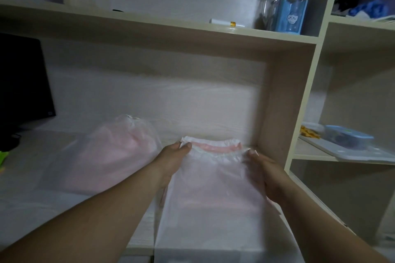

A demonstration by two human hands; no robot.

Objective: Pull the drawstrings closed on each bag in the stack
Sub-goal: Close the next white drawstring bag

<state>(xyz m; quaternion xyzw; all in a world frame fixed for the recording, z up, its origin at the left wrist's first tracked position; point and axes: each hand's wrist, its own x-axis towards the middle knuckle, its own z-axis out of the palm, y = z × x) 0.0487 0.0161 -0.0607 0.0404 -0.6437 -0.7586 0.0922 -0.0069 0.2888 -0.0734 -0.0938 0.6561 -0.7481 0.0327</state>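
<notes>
A translucent white drawstring bag [215, 194] with pink cloth inside lies on the white desk [64, 209] in front of me, its gathered mouth pointing away and still partly agape. My left hand [174, 160] pinches the left corner of the mouth between thumb and fingers. My right hand [264, 174] grips the right side of the bag just below the mouth. To the left lies a second bag [111, 156] of the same kind, its top cinched into a bunch.
A dark monitor [21, 87] stands at the far left. A shelf wall [275, 117] rises right beside the bag. The shelf above carries a blue box [290, 15] and a clear container; a blue-lidded box [348, 136] sits on a right-hand shelf.
</notes>
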